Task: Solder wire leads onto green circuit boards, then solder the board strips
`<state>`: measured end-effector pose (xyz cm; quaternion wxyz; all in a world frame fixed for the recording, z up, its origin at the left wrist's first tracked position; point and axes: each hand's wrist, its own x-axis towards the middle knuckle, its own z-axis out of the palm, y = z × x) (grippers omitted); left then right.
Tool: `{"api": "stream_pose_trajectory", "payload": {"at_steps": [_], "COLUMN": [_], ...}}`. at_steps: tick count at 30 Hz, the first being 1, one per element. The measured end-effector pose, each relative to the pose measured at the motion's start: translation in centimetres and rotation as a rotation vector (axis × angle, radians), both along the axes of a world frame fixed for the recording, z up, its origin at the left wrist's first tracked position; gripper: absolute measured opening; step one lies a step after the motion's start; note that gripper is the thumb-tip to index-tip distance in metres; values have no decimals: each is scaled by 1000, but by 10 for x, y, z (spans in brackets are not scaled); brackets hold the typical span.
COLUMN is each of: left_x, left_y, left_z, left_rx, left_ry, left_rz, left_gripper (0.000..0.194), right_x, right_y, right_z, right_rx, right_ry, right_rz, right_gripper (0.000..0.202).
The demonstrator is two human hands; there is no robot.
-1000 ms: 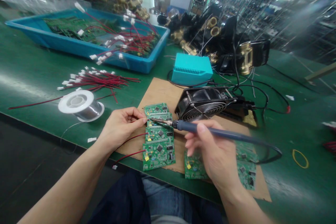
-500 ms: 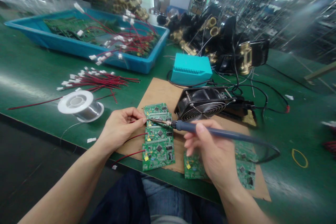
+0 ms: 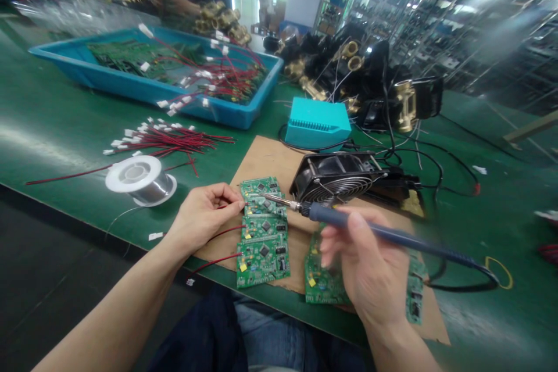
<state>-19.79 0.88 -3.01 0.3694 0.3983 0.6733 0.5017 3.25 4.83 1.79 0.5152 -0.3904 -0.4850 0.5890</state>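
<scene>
My left hand is pinched on a red-and-black wire at the left edge of a green circuit board. A white connector sticks out below that wrist. My right hand grips a soldering iron by its blue handle. Its metal tip points left, over the upper boards and a little away from my left fingertips. Nearer me, a lower circuit board in the same column has a red-and-black wire at its left side. Another circuit board lies partly hidden beneath my right hand.
A solder spool and a bundle of wires lie left. Behind are a blue tray of boards and wires, a turquoise box and a black fan. Cardboard lies under the boards. People sit across the table.
My right hand has drawn the soldering iron back to the right, its tip now away from my left fingertips. My left hand stays at the board's edge. The view has shifted slightly.
</scene>
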Motion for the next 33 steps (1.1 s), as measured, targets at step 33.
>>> {"api": "stream_pose_trajectory", "payload": {"at_steps": [33], "left_x": [-190], "left_y": [-5], "left_z": [45], "left_rx": [-523], "left_ry": [877], "left_rz": [-61], "left_gripper": [34], "right_x": [19], "right_y": [12], "right_z": [-6], "right_rx": [130], "right_ry": [126], "right_rz": [8], "right_gripper": [19]}}
